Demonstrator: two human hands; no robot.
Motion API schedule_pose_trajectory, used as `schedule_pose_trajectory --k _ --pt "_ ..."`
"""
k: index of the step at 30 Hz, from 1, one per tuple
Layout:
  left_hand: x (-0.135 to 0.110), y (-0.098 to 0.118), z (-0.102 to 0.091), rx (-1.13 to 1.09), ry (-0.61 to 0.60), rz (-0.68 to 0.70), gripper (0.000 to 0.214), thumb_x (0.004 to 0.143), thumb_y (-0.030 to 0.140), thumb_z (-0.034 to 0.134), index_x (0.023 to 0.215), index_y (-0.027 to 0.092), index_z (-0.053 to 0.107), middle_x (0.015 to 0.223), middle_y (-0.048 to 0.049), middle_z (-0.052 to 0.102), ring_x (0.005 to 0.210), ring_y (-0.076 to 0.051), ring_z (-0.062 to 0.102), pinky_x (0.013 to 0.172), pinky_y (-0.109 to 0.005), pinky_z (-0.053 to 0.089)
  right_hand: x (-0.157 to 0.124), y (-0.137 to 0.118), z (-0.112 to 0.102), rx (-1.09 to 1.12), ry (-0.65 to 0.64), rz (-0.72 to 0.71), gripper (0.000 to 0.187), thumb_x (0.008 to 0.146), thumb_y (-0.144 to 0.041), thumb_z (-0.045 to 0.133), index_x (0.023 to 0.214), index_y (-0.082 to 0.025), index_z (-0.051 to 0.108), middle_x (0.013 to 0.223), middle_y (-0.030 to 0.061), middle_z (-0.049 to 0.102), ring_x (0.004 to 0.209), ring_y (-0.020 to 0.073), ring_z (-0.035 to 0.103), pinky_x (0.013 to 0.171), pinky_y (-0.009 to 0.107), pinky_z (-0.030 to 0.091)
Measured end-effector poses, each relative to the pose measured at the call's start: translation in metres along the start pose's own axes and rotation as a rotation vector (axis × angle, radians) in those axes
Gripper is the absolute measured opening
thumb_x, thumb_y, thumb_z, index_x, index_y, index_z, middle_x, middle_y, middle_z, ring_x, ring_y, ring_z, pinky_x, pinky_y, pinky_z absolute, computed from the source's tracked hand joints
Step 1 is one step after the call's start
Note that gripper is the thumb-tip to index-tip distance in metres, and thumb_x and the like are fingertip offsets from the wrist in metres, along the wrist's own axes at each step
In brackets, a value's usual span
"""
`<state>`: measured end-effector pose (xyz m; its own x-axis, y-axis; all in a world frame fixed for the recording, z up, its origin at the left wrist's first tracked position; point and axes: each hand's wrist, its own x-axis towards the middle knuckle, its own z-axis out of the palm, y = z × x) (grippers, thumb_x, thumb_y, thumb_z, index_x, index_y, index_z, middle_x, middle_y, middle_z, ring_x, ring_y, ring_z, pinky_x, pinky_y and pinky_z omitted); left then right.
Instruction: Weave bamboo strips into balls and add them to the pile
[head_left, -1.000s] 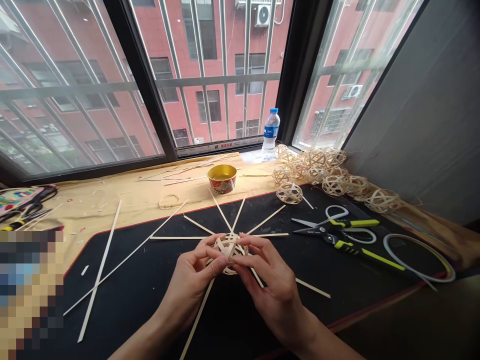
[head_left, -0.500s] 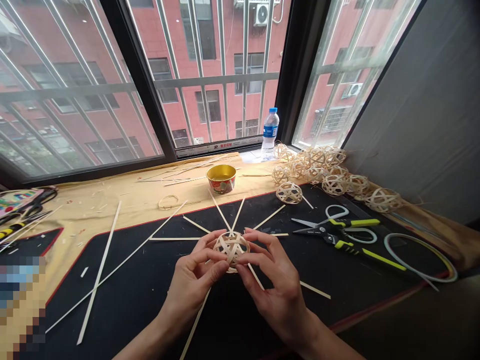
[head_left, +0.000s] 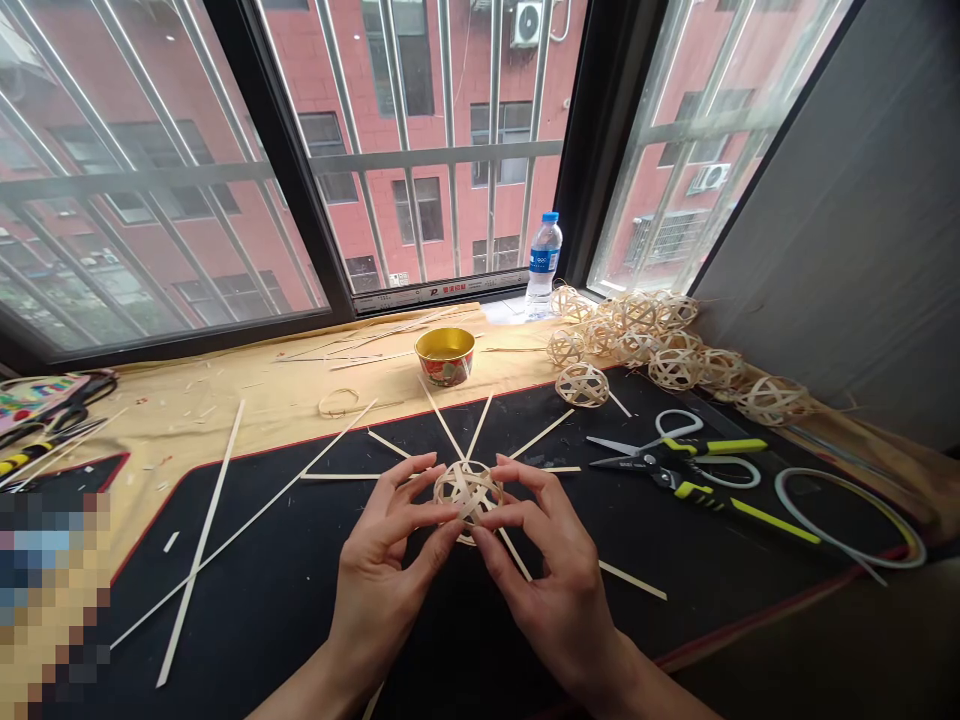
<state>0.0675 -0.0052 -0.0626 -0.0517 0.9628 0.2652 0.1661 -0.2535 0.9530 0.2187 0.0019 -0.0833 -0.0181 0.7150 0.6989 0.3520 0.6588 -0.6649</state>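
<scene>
A half-woven ball of pale bamboo strips (head_left: 467, 489) is held between my two hands above a black mat (head_left: 285, 580). My left hand (head_left: 386, 575) pinches its left side with thumb and fingertips. My right hand (head_left: 547, 575) pinches its right side the same way. Long loose strip ends (head_left: 525, 436) fan out from the ball across the mat, away from me and toward me.
Green-handled scissors (head_left: 679, 465) lie right of my hands, beside coiled flat strips (head_left: 855, 515). Several finished woven balls (head_left: 645, 340) are heaped at the back right. A gold bowl (head_left: 444, 354) and a water bottle (head_left: 543, 262) stand by the window. Loose strips (head_left: 202, 535) lie left.
The ball has turned a little in my fingers and risen slightly. My left fingers have spread further over its left side. The view has shifted a touch.
</scene>
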Motion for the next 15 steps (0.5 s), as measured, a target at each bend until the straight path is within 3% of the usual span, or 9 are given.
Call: schedule_pose_trajectory --k 10,15 --pt "0.007 0.006 -0.005 -0.012 -0.077 -0.045 0.006 0.074 0.029 0.074 0.074 0.023 0.075 0.126 -0.0076 0.054 0.118 -0.026 0.055 0.098 -0.031 0.049 0.003 -0.003 -0.002 0.040 -0.021 -0.053 0.017 0.083 -0.005 0.057 0.091 -0.019 0.062 0.114 0.0111 0.051 0.116 0.0238 0.054 0.091 0.037 0.056" --pt "0.010 0.006 -0.007 -0.133 -0.160 -0.100 0.007 0.073 0.026 0.074 0.071 0.019 0.073 0.127 -0.0101 0.053 0.117 -0.028 0.057 0.098 -0.033 0.050 0.001 -0.001 -0.004 -0.026 -0.066 -0.123 0.020 0.082 -0.005 0.056 0.093 -0.021 0.063 0.117 0.0110 0.050 0.125 0.0288 0.046 0.094 0.046 0.054"
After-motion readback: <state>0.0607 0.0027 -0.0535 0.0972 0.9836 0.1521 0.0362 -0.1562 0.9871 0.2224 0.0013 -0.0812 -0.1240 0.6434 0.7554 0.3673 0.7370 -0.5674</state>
